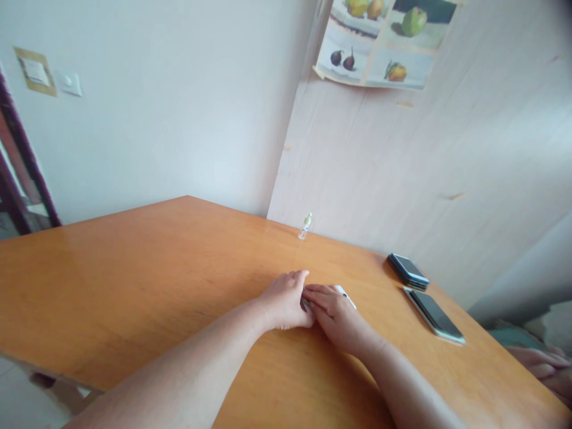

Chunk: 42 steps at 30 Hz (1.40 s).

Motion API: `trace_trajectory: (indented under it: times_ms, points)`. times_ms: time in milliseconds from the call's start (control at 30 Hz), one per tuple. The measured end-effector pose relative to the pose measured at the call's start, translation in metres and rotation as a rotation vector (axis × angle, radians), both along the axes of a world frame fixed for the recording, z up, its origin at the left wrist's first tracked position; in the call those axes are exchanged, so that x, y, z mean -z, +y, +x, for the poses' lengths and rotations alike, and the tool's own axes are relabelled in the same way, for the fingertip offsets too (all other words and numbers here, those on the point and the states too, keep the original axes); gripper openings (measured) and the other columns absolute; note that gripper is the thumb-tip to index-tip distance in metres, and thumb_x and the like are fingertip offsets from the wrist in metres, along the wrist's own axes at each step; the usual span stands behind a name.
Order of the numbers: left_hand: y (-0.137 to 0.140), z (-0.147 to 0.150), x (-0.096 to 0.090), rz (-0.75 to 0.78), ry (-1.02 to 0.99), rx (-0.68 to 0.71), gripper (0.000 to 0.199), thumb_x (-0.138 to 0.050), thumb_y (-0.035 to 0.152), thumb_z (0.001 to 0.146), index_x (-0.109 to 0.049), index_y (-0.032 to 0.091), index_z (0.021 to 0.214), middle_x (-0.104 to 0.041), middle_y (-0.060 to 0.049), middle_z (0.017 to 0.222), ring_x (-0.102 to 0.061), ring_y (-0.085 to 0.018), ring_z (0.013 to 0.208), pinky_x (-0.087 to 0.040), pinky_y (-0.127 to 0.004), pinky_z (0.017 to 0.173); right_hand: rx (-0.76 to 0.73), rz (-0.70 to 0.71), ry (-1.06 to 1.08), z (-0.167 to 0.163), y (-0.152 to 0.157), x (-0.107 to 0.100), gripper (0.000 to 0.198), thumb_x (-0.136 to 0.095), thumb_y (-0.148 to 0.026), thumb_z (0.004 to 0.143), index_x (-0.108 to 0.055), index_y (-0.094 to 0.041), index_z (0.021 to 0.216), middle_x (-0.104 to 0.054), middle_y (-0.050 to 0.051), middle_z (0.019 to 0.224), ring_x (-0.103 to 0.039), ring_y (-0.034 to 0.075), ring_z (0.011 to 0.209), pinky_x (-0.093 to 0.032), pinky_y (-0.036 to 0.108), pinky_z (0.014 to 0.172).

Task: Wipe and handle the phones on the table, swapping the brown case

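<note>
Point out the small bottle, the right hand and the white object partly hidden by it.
Small bottle (305, 227), head view, middle of its body.
Right hand (334, 314), head view, back of the hand.
White object (347, 297), head view, part showing past the hand.

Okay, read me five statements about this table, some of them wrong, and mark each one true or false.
1. The bottle stands beyond the left hand and the right hand. True.
2. The two hands are at opposite ends of the table. False: they are close together on the table.
3. A white item shows past the right hand. True.
4. The bottle lies on its side. False: it stands upright.
5. The phone stack sits left of both hands. False: it is to their right.
</note>
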<state>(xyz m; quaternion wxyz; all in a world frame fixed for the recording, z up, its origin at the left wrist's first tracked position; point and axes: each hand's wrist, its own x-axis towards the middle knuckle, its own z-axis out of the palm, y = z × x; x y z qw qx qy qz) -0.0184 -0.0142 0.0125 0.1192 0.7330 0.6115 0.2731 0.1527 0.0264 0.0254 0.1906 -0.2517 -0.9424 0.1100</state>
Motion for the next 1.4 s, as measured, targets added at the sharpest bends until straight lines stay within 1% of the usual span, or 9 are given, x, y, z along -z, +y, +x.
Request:
trace_trajectory:
  times_ms: [167, 233, 467, 700, 933, 1000, 1133, 1200, 1400]
  points:
    - [-0.001, 0.0, -0.001, -0.05, -0.009, -0.009, 0.101, -0.073, 0.042, 0.054, -0.032, 0.015, 0.142, -0.054, -0.016, 0.132, -0.05, -0.034, 0.124, -0.045, -0.039, 0.1, 0.411, 0.072, -0.145, 0.034, 0.043, 0.008, 0.033, -0.042, -0.019, 0.092, -0.07, -0.018, 0.108, -0.067, 0.011, 0.112, -0.058, 0.023, 0.107, -0.04, 0.036, 0.096]
    - [-0.001, 0.0, -0.002, -0.05, -0.012, -0.008, 0.1, -0.073, 0.041, 0.055, -0.032, 0.016, 0.142, -0.055, -0.016, 0.131, -0.051, -0.034, 0.123, -0.044, -0.039, 0.099, 0.475, 0.07, -0.168, 0.038, 0.044, 0.008, 0.031, -0.043, -0.017, 0.09, -0.071, -0.018, 0.102, -0.068, 0.011, 0.105, -0.059, 0.023, 0.102, -0.041, 0.035, 0.093]
    - [-0.002, 0.001, -0.003, -0.031, -0.01, -0.006, 0.093, -0.07, 0.04, 0.058, -0.034, 0.015, 0.14, -0.057, -0.015, 0.128, -0.055, -0.033, 0.117, -0.045, -0.038, 0.096, 0.12, -0.003, -0.007, 0.009, 0.003, 0.003, 0.03, -0.047, -0.013, 0.087, -0.073, -0.024, 0.097, -0.068, 0.005, 0.098, -0.059, 0.018, 0.093, -0.042, 0.028, 0.085]
    - [-0.003, 0.0, -0.005, -0.061, 0.002, -0.001, 0.096, -0.072, 0.041, 0.057, -0.034, 0.015, 0.142, -0.054, -0.015, 0.132, -0.051, -0.033, 0.123, -0.044, -0.038, 0.098, 0.615, -0.002, -0.058, 0.048, 0.047, 0.006, 0.022, -0.05, -0.014, 0.081, -0.071, -0.018, 0.086, -0.064, 0.006, 0.087, -0.059, 0.018, 0.082, -0.04, 0.026, 0.072]
    - [-0.001, 0.0, -0.002, -0.025, -0.003, -0.002, 0.093, -0.068, 0.041, 0.059, -0.035, 0.012, 0.141, -0.056, -0.017, 0.131, -0.053, -0.033, 0.12, -0.044, -0.039, 0.098, 0.198, -0.089, 0.02, 0.011, 0.0, 0.002, 0.019, -0.05, -0.011, 0.077, -0.065, -0.021, 0.083, -0.061, 0.002, 0.087, -0.056, 0.015, 0.084, -0.038, 0.023, 0.074]
    - [-0.001, 0.0, -0.001, -0.025, -0.002, 0.001, 0.094, -0.068, 0.042, 0.059, -0.035, 0.012, 0.141, -0.055, -0.017, 0.13, -0.053, -0.033, 0.12, -0.045, -0.038, 0.097, 0.261, -0.087, 0.012, 0.017, 0.006, 0.002, 0.017, -0.051, -0.012, 0.077, -0.064, -0.02, 0.084, -0.061, 0.002, 0.085, -0.055, 0.015, 0.081, -0.038, 0.024, 0.072]
    - [-0.002, 0.0, -0.003, -0.051, 0.005, 0.005, 0.096, -0.071, 0.042, 0.057, -0.036, 0.015, 0.141, -0.054, -0.016, 0.132, -0.052, -0.033, 0.121, -0.044, -0.038, 0.097, 0.618, -0.026, -0.041, 0.048, 0.039, 0.004, 0.01, -0.051, -0.014, 0.077, -0.06, -0.017, 0.079, -0.06, 0.004, 0.078, -0.054, 0.018, 0.076, -0.034, 0.026, 0.066]
    - [-0.002, 0.0, -0.003, -0.054, 0.006, 0.002, 0.095, -0.072, 0.042, 0.057, -0.036, 0.015, 0.14, -0.054, -0.015, 0.132, -0.052, -0.033, 0.121, -0.044, -0.038, 0.097, 0.647, -0.02, -0.047, 0.05, 0.041, 0.005, 0.01, -0.051, -0.014, 0.077, -0.06, -0.017, 0.077, -0.059, 0.004, 0.078, -0.054, 0.018, 0.076, -0.034, 0.026, 0.066]
    - [0.001, 0.0, -0.001, -0.018, 0.014, 0.006, 0.088, -0.07, 0.04, 0.057, -0.04, 0.013, 0.136, -0.059, -0.015, 0.122, -0.057, -0.033, 0.112, -0.048, -0.04, 0.092, 0.223, -0.11, 0.037, 0.009, -0.003, 0.004, 0.012, -0.051, -0.012, 0.075, -0.06, -0.02, 0.079, -0.061, 0.002, 0.085, -0.055, 0.015, 0.081, -0.037, 0.024, 0.071]
